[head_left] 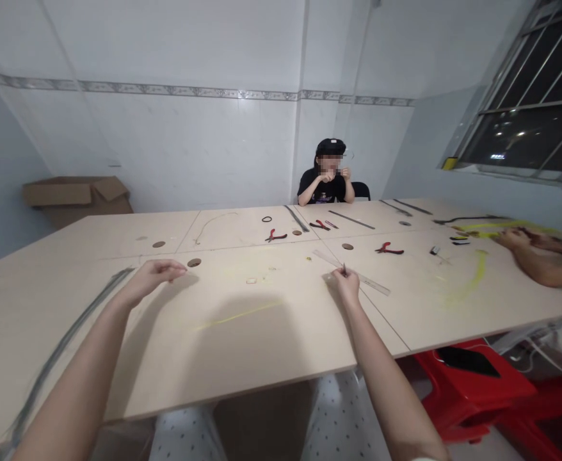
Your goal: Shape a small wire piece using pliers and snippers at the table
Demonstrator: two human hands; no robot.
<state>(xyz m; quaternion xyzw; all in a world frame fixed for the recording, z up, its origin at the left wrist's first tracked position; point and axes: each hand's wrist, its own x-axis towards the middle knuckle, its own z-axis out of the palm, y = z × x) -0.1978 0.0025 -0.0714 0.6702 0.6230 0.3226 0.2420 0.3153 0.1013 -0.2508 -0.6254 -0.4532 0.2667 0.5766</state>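
My left hand (153, 276) is over the left part of the table, beside a round hole (194, 262). Its fingers are bent and pressed together; anything between them is too small to make out. My right hand (349, 286) is closed on a small dark pointed tool (344, 270), mostly hidden by the fingers. Beneath and beside that hand lies a clear ruler (374, 285). Between my hands, a thin yellow strand (242, 314) and a small rectangular piece (251, 280) rest on the table.
Red-handled pliers (276, 236) and another pair of pliers (389, 248) lie farther back. Dark strands (77, 326) curve along the left. A co-worker (329, 176) sits opposite; another person's hands (518, 240) work at right near yellow strands. A red stool (473, 390) stands below.
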